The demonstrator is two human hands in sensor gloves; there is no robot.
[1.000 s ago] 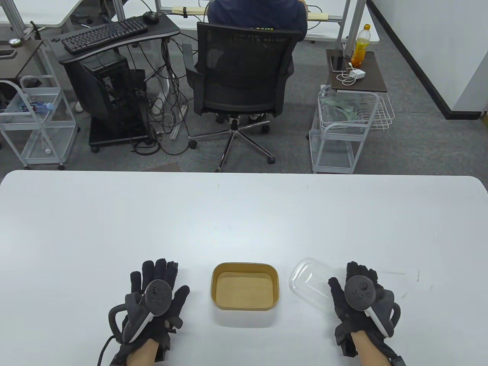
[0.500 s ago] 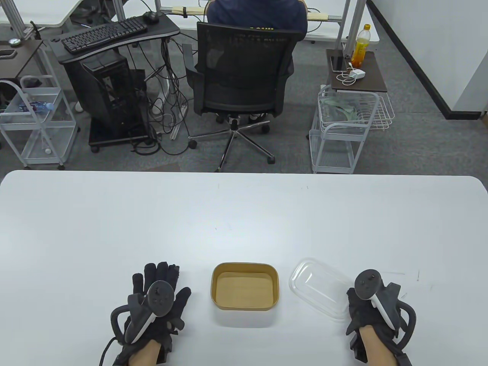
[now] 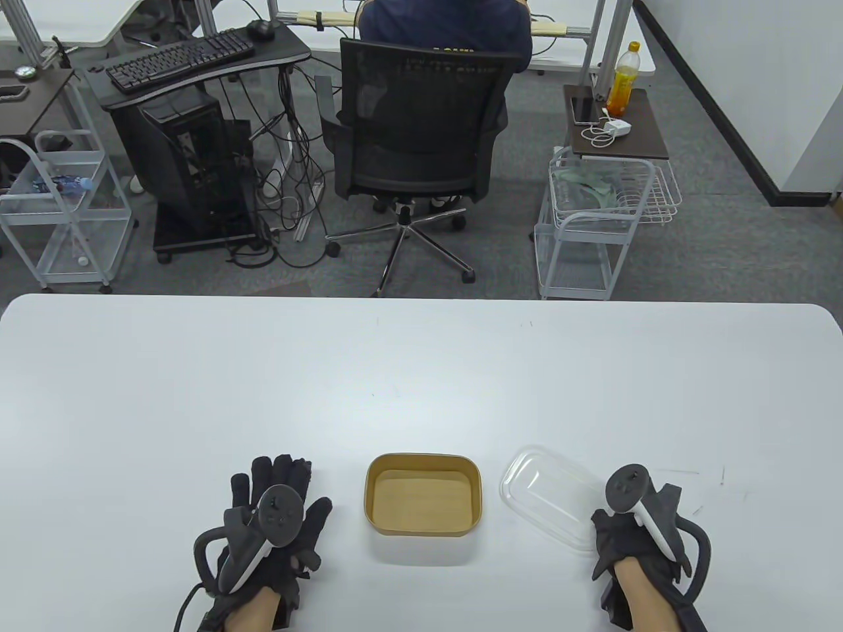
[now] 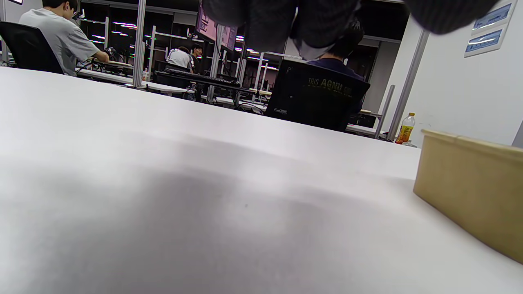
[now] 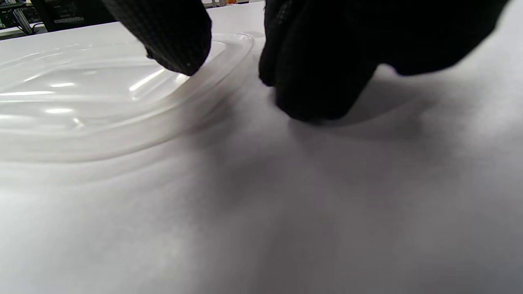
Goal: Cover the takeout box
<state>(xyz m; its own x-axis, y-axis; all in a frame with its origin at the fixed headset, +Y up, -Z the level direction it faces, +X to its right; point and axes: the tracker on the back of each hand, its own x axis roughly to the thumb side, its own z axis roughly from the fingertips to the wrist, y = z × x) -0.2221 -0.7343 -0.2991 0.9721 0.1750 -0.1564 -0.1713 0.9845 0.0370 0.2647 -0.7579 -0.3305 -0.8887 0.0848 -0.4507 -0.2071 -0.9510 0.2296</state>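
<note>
Count from my station: two hands, one takeout box, one lid, all on one white tabletop (image 3: pixel 421 368).

Far left of the group, my left hand (image 3: pixel 273 526) lies palm down on the tabletop near the near edge, fingers spread flat and holding nothing. It sits well apart from the box. In the left wrist view the fingertips (image 4: pixel 282 20) hang in at the top, with only bare tabletop beneath them.

Centre: the takeout box (image 3: pixel 423 494), one only. Tan, paper-like, rectangular with rounded corners, a raised rim, open top, nothing inside that I can see. It stands upright near the near edge, between the two hands and touching neither. Its side wall shows at the right of the left wrist view (image 4: pixel 470 192).

Just right of the box, apart from it: the lid (image 3: pixel 546 497), clear plastic, rounded rectangle, lying flat and turned at an angle to the box. Stepped rim and glossy highlights show in the right wrist view (image 5: pixel 102 98).

Far right: my right hand (image 3: pixel 635 536) at the lid's near right corner. Thumb over the lid's edge, fingers (image 5: pixel 322 69) curled down onto the tabletop just beside the rim. I cannot tell whether the lid is actually pinched.
</note>
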